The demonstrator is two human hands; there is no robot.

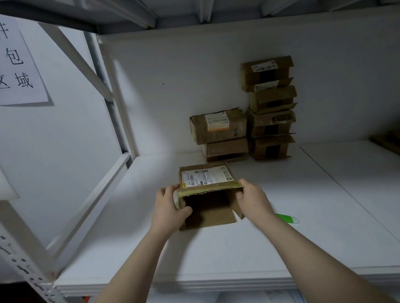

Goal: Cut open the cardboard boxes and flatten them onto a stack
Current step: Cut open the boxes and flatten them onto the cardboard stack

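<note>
A small cardboard box [205,178] with a white shipping label on top lies on the white shelf [294,234], its open end facing me and its flaps spread. My left hand [167,207] grips the box's left side, thumb curled into the opening. My right hand [253,198] grips the right side, fingers hooked inside the opening. A green-handled cutter [287,217] lies on the shelf just right of my right wrist, partly hidden by it.
Against the back wall stand two sealed boxes [218,126] stacked on the left and a taller pile of several boxes [270,108] on the right. Flat brown cardboard [399,142] lies at the far right edge. A paper sign [5,58] hangs on the left wall.
</note>
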